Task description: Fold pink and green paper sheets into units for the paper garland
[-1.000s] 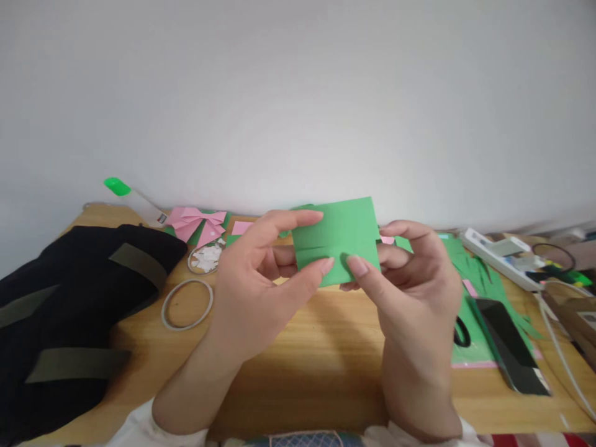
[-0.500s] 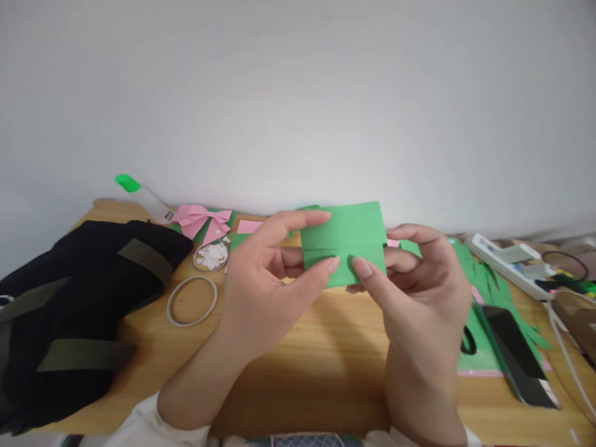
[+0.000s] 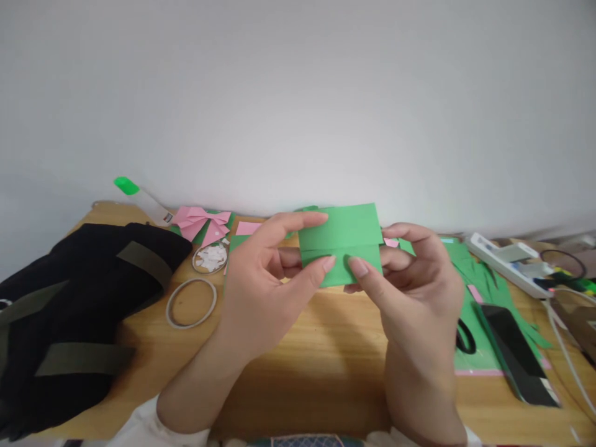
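A folded piece of green paper (image 3: 347, 226) is held up above the wooden table, a horizontal fold edge running across it. My left hand (image 3: 267, 282) grips its left side, thumb on the front lower flap and index finger along the upper part. From the right, my right hand (image 3: 414, 288) pinches the lower flap, its thumb on the front and other fingers partly hidden behind. Both thumbs rest close together on the lower half.
A black cloth item (image 3: 88, 310) lies at left beside a tape ring (image 3: 191, 303), a round dish of white scraps (image 3: 210, 257) and a pink paper bow (image 3: 202, 223). At right are a phone (image 3: 514, 347), green paper strips (image 3: 470, 267) and a white power strip (image 3: 507, 264).
The green paper and my right hand have shifted very slightly left. The grip of both hands looks the same.
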`<act>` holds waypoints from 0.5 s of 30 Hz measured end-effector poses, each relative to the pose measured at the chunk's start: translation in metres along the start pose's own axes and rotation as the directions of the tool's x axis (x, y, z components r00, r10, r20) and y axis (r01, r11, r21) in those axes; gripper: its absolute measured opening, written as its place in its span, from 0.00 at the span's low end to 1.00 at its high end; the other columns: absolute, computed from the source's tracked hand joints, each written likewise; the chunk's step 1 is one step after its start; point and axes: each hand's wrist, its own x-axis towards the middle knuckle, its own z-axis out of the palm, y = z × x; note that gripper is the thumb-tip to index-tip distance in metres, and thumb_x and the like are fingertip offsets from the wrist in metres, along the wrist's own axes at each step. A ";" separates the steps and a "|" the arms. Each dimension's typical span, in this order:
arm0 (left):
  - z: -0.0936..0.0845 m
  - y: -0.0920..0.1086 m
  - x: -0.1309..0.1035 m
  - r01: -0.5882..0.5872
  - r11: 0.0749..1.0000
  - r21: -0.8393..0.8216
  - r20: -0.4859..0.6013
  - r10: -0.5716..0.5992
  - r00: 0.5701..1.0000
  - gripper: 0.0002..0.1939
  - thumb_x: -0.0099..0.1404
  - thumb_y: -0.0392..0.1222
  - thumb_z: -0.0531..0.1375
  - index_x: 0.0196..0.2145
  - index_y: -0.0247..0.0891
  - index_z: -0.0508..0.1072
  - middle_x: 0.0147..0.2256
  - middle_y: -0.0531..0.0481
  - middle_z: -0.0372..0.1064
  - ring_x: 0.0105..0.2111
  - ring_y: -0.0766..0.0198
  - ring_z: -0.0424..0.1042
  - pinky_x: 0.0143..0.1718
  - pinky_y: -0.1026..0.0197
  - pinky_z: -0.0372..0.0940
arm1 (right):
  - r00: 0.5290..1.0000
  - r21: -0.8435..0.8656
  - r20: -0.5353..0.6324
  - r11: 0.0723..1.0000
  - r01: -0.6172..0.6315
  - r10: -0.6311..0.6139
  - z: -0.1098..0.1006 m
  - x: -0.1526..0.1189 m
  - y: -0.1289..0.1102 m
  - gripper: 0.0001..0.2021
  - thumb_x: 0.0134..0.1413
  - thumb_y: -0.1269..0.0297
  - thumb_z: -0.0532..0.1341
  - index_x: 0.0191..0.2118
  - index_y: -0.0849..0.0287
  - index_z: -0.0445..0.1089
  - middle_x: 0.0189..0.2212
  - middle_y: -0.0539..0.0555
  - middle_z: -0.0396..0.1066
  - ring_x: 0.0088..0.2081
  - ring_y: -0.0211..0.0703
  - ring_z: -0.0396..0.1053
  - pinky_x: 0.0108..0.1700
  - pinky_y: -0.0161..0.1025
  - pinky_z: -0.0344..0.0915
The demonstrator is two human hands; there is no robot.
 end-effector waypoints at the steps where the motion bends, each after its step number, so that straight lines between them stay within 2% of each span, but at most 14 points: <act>1: 0.000 0.000 0.000 0.002 1.000 -0.005 0.005 -0.002 1.000 0.17 0.57 0.28 0.67 0.43 0.41 0.76 0.31 0.57 0.78 0.25 0.70 0.78 0.26 0.75 0.74 | 1.000 0.015 0.008 1.000 -0.004 0.004 0.000 0.000 0.000 0.18 0.48 0.72 0.70 0.43 0.49 0.68 0.22 0.42 0.73 0.23 0.33 0.71 0.28 0.30 0.74; 5: -0.001 -0.002 0.000 0.023 1.000 -0.002 -0.003 -0.023 1.000 0.16 0.58 0.30 0.68 0.43 0.41 0.76 0.29 0.56 0.78 0.24 0.69 0.78 0.26 0.72 0.75 | 0.998 0.061 0.046 0.998 -0.033 0.030 0.000 0.003 0.001 0.12 0.53 0.68 0.68 0.43 0.51 0.72 0.19 0.42 0.70 0.20 0.33 0.70 0.24 0.30 0.73; 8: 0.000 -0.002 -0.001 0.030 0.999 0.038 -0.012 -0.030 0.999 0.17 0.57 0.30 0.68 0.44 0.41 0.77 0.31 0.54 0.78 0.25 0.69 0.78 0.26 0.72 0.75 | 0.997 0.058 0.066 0.998 -0.039 0.036 -0.001 0.005 0.002 0.03 0.55 0.63 0.66 0.35 0.55 0.75 0.20 0.45 0.71 0.19 0.33 0.68 0.21 0.30 0.70; 11: 0.002 -0.001 -0.002 0.039 0.998 0.050 -0.004 -0.039 0.999 0.17 0.56 0.30 0.68 0.43 0.41 0.77 0.37 0.53 0.78 0.23 0.72 0.76 0.24 0.75 0.72 | 0.996 0.036 0.072 0.997 -0.063 0.061 -0.003 0.007 0.004 0.08 0.56 0.62 0.65 0.28 0.56 0.75 0.19 0.46 0.68 0.20 0.33 0.65 0.20 0.30 0.66; 15: 0.003 0.000 -0.003 0.063 0.998 0.020 0.012 -0.063 0.998 0.16 0.56 0.31 0.68 0.43 0.42 0.78 0.45 0.50 0.76 0.24 0.73 0.76 0.23 0.75 0.72 | 0.996 0.001 0.052 0.998 -0.067 0.067 -0.005 0.006 0.004 0.09 0.56 0.61 0.66 0.26 0.56 0.73 0.17 0.45 0.64 0.19 0.32 0.61 0.20 0.31 0.62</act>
